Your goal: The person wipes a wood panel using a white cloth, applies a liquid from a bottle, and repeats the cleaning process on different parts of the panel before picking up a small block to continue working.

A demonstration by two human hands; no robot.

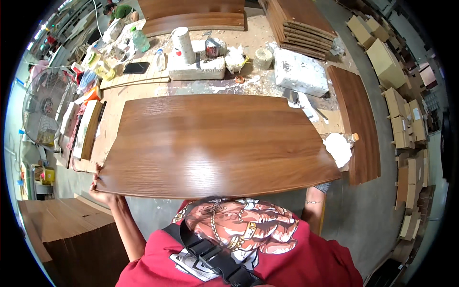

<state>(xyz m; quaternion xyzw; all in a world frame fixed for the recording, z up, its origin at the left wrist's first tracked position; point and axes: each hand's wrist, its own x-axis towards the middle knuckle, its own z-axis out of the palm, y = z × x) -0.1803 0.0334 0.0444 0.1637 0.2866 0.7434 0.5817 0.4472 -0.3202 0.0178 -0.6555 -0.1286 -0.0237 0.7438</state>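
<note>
A wide brown wood-grain board (210, 138) lies level in front of me, its near edge close to my chest. My left hand (101, 190) is closed round its near left corner, fingers showing along the edge. On the other side, my right forearm (313, 203) reaches up to the board's near right corner. Grey fabric (323, 187) shows at that wrist, and the fingers are hidden beneath the board. Beside the board's right edge is a bunched white cloth (337, 149), with an orange-capped bottle (354, 137) partly behind it.
Behind the board, the messy worktable (258, 88) carries a white roll (183, 45), a wrapped block (300, 71), a tape roll (263, 59) and a phone (136, 68). Stacked boards (306, 36) stand far right. A fan (48, 105) is at left; a person (122, 13) crouches far left.
</note>
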